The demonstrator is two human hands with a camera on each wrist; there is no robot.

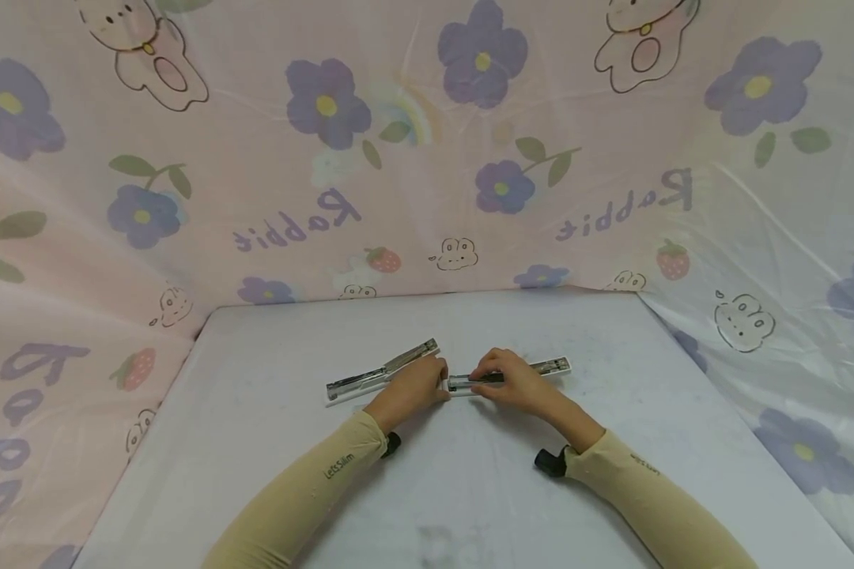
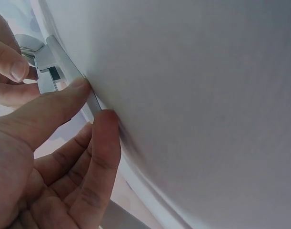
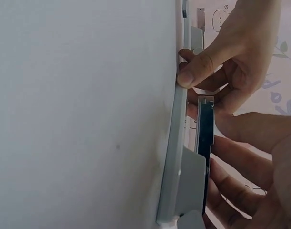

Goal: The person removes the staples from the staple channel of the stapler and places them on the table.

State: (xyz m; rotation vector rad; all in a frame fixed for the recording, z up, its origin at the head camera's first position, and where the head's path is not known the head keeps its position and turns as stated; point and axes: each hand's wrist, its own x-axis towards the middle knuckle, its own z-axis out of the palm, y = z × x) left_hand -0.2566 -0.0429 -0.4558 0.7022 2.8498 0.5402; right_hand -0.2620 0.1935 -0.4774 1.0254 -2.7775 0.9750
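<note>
Two long white stapler-like pieces with metal channels lie end to end across the table. At the near end of the right stapler, my left hand pinches the pale base between thumb and forefinger. My right hand holds the dark metal rail along that stapler, thumb on one side and fingers on the other. Raised white side walls flank the rail in the right wrist view. The left stapler lies tilted behind my left hand, its shiny channel facing up.
The white tabletop spreads around both hands. Pink printed cloth hangs behind and at the sides of the table. Black wrist mounts stick out below the beige sleeves.
</note>
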